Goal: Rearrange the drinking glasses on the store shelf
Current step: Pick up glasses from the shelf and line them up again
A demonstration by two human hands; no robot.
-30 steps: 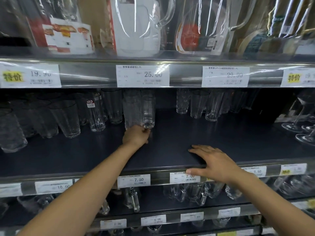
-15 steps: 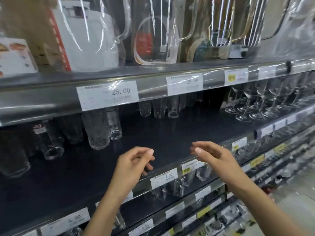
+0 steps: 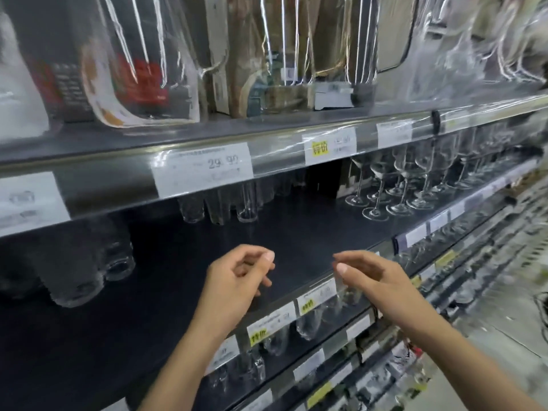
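Clear tumblers stand blurred at the left of the dark shelf. Several tall clear glasses stand in a row at the shelf's back, partly hidden behind the price rail. My left hand hovers over the shelf's front with fingers loosely curled, holding nothing. My right hand floats beside it above the shelf edge, fingers relaxed and empty. Both hands are well apart from every glass.
Stemmed wine glasses crowd the shelf to the right. Glass jugs and boxed goods fill the shelf above, whose rail carries price tags. More glasses sit on lower shelves. The aisle floor lies at right.
The view has swung right along the shelf. My left hand has come off the tall glass and my right hand off the shelf edge; both now hang empty in front.
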